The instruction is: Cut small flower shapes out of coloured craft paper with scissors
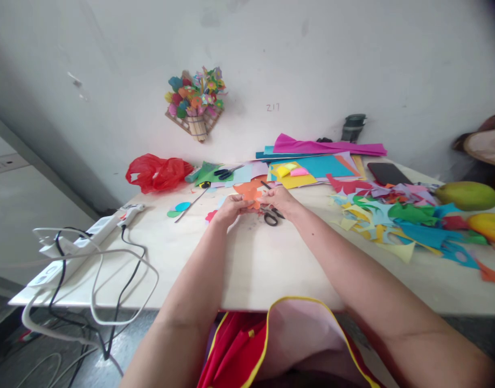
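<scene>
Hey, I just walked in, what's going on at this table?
Someone is handling an orange paper cutout, with the left hand and right hand both gripping it over the table. Dark-handled scissors show close to the right hand. Colored paper sheets lie beyond the hands, and a heap of paper scraps spreads to the right. A bunch of colorful craft flowers hangs on the wall.

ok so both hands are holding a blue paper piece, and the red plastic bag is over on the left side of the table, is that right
Not quite: the paper piece held by the left hand and right hand is orange, not blue, as the head view shows. The red plastic bag is indeed on the left side of the table.
</scene>
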{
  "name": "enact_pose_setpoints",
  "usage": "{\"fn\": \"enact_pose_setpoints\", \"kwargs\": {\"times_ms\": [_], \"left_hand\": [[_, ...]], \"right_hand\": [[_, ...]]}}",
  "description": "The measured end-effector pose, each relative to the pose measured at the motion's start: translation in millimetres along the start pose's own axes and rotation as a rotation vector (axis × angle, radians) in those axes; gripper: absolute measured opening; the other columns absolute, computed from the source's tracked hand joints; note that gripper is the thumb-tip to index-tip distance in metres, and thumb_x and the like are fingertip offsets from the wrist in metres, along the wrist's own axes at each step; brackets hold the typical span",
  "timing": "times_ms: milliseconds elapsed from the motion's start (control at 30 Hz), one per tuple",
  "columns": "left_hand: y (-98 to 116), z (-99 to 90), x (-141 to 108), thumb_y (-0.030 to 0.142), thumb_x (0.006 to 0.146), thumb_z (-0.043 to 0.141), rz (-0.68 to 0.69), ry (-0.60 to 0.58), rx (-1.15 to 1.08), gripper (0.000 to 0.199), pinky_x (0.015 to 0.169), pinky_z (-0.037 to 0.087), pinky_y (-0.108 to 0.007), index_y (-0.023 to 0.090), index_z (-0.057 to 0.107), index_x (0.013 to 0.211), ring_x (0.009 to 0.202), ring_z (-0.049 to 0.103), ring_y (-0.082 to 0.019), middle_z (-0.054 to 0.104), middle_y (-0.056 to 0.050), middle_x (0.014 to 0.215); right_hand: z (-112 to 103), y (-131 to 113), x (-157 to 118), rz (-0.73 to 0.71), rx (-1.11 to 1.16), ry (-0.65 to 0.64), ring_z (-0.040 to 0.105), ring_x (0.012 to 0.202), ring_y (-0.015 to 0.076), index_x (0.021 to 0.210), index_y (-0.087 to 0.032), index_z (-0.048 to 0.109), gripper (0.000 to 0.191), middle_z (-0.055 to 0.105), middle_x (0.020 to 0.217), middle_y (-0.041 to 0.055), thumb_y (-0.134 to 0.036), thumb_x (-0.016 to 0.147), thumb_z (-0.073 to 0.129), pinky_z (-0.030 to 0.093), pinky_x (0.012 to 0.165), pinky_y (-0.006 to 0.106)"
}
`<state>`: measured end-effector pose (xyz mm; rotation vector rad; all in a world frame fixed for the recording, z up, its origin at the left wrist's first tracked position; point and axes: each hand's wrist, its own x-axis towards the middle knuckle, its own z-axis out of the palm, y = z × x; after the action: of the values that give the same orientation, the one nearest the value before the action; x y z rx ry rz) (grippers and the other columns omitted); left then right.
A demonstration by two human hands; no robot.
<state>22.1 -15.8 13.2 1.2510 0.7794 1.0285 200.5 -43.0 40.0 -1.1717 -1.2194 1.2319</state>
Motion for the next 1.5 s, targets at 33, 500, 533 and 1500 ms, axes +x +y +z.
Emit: {"fn": "enact_pose_setpoints", "kwargs": {"times_ms": [33,500,533,1500], "left_hand": [[-0.3,-0.3,0.2,0.034,0.045,0.094,-0.001,-0.002,0.000,0.041,0.086,0.057,-0.044,0.009,0.073,0.071,0.074,0.073,-0.027,0.072,-0.009,0.068],[3.3,5.4,-2.2,0.038,0.039,0.095,-0.007,0.042,0.019,0.045,0.073,0.055,-0.034,0.012,0.068,0.064,0.069,0.072,-0.023,0.070,-0.006,0.063],[3.0,5.7,-1.9,0.037,0.040,0.095,-0.008,0.044,0.018,0.044,0.074,0.055,-0.035,0.012,0.068,0.064,0.069,0.072,-0.024,0.069,-0.006,0.064],[-8.2,14.7,5.2,0.027,0.051,0.092,0.068,0.203,-0.131,0.034,0.070,0.051,-0.028,0.014,0.066,0.066,0.063,0.065,-0.014,0.066,-0.002,0.065]], "right_hand": [[0.2,0.1,0.0,0.003,0.004,0.002,0.058,0.048,0.0088,0.050,-0.015,0.062,0.025,0.062,0.049,0.0001,-0.005,0.063,0.081,0.049,0.049,0.019],[1.1,3.3,1.3,-0.008,-0.031,0.008,0.057,0.049,0.0094,0.050,-0.014,0.062,0.022,0.061,0.048,-0.0008,-0.009,0.063,0.079,0.048,0.051,0.020],[1.5,3.0,1.1,-0.006,-0.025,0.011,0.057,0.049,0.0097,0.050,-0.014,0.062,0.022,0.061,0.048,-0.0006,-0.008,0.063,0.078,0.048,0.051,0.020],[11.5,0.0,-6.1,0.033,0.131,0.132,0.057,0.050,0.0086,0.061,-0.015,0.065,0.018,0.060,0.050,-0.0026,-0.016,0.067,0.081,0.046,0.054,0.020]]}}
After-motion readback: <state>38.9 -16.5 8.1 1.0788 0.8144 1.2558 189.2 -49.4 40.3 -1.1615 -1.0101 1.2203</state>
